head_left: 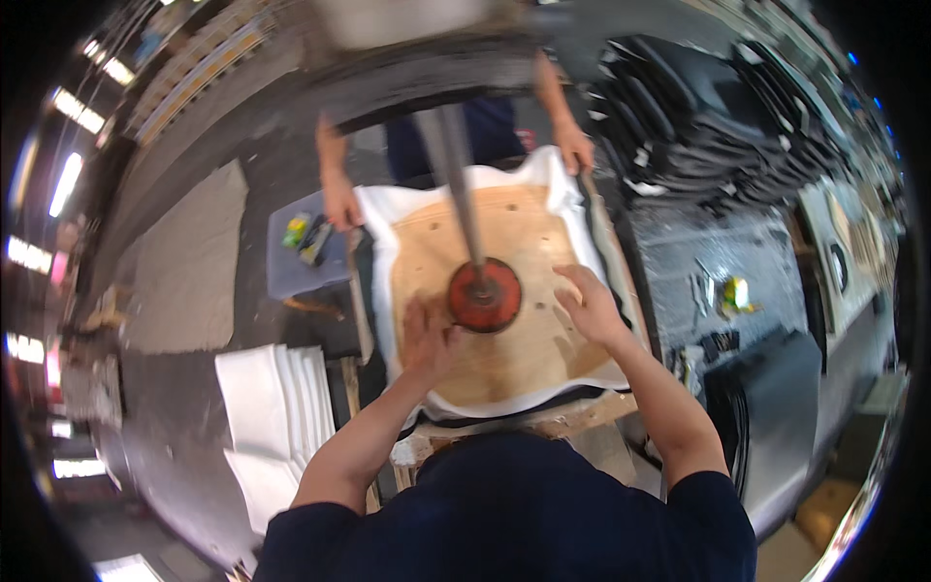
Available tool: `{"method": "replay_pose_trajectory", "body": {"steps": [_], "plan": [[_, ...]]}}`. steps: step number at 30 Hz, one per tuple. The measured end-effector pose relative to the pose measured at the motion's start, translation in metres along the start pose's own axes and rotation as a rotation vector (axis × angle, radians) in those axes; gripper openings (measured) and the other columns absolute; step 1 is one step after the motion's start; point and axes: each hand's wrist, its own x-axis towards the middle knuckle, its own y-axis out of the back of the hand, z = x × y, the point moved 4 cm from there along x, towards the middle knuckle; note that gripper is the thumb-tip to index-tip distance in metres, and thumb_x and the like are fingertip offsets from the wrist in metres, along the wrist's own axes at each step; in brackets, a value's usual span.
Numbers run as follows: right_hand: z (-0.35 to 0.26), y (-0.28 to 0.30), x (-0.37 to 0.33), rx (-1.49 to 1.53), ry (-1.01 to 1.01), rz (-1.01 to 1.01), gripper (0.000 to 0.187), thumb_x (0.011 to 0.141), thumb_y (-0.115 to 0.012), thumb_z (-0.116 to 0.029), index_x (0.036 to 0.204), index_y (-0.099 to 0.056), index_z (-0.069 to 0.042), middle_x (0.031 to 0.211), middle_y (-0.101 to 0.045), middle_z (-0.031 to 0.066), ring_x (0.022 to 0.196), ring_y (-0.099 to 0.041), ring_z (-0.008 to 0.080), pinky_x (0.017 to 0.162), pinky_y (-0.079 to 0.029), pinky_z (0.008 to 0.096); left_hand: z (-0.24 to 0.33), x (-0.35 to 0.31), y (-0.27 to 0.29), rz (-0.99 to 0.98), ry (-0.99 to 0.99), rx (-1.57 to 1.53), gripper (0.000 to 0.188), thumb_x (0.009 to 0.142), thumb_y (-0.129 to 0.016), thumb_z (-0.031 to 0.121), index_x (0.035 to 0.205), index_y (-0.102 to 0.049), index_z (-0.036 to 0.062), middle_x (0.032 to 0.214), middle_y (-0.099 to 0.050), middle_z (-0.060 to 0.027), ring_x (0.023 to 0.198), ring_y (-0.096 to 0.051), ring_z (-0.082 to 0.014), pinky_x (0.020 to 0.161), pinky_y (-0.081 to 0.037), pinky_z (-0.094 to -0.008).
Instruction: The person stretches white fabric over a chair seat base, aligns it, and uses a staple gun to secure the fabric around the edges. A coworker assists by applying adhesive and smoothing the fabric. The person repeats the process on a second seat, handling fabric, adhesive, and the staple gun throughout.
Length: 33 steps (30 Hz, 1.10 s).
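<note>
A light wooden board (524, 233) lies flat in front of me, edged by white padding (385, 262) and black material beneath it. On the board's middle sits a round red disc (485, 308) at the lower end of an upright metal rod (456, 184). Just left of the disc, my left hand (427, 339) rests on or over the wood, slightly blurred, fingers spread. To the disc's right, my right hand (589, 306) is over the board with its fingers apart and holds nothing. Across from me, another person's hands (339, 201) (572, 148) are at the far corners.
A dark beam (436, 78) crosses overhead, blurred. Black padded pieces (698, 107) are stacked at the far right, dark sheets (776, 407) at the near right. White foam sheets (276, 403) lie at the near left. A clear plastic bin (291, 262) with small items stands left of the board.
</note>
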Motion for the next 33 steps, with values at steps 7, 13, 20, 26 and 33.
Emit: {"method": "replay_pose_trajectory", "body": {"steps": [7, 13, 20, 26, 33], "plan": [[-0.017, -0.071, -0.037, -0.594, 0.422, -0.023, 0.054, 0.104, -0.060, -0.020, 0.156, -0.057, -0.003, 0.165, -0.047, 0.0290, 0.156, -0.039, 0.0521, 0.130, -0.028, 0.0625, -0.020, -0.049, 0.014, -0.029, -0.108, 0.071, 0.080, 0.101, -0.070, 0.038, 0.170, -0.039, 0.0090, 0.180, -0.023, -0.0254, 0.166, -0.020, -0.0516, 0.135, -0.021, -0.0625], [-0.019, -0.070, -0.038, -0.665, 0.464, 0.044, 0.056, 0.101, -0.063, -0.022, 0.155, -0.060, -0.006, 0.164, -0.049, 0.0255, 0.157, -0.040, 0.0504, 0.131, -0.028, 0.0624, -0.012, -0.043, 0.027, 0.086, -0.121, 0.006, 0.077, 0.099, -0.072, 0.037, 0.167, -0.045, 0.0116, 0.179, -0.027, -0.0214, 0.166, -0.023, -0.0476, 0.135, -0.022, -0.0614], [-0.023, -0.075, -0.036, -0.573, 0.446, 0.101, 0.054, 0.097, -0.069, -0.019, 0.150, -0.063, -0.008, 0.162, -0.052, 0.0253, 0.154, -0.044, 0.0488, 0.129, -0.034, 0.0587, -0.014, -0.040, 0.031, 0.135, -0.121, -0.017, 0.074, 0.100, -0.072, 0.038, 0.165, -0.047, 0.0121, 0.177, -0.028, -0.0253, 0.164, -0.025, -0.0495, 0.134, -0.024, -0.0615], [-0.024, -0.044, -0.048, -0.960, 0.198, 0.084, 0.053, 0.103, -0.066, -0.030, 0.154, -0.062, -0.016, 0.165, -0.050, 0.0197, 0.158, -0.042, 0.0428, 0.130, -0.033, 0.0585, -0.026, -0.070, 0.035, 0.078, -0.081, -0.141, 0.075, 0.100, -0.075, 0.038, 0.164, -0.048, 0.0088, 0.177, -0.025, -0.0296, 0.162, -0.026, -0.0549, 0.133, -0.029, -0.0606], [0.014, 0.061, -0.141, -0.754, -0.260, 0.267, 0.067, 0.091, -0.079, -0.039, 0.150, -0.064, -0.013, 0.142, -0.070, 0.0219, 0.122, -0.071, 0.0463, 0.107, -0.056, 0.0557, -0.009, -0.158, 0.054, -0.216, -0.311, -0.183, 0.054, 0.100, -0.076, 0.036, 0.142, -0.067, 0.0038, 0.160, -0.054, -0.0192, 0.154, -0.045, -0.0445, 0.129, -0.036, -0.0555]]}}
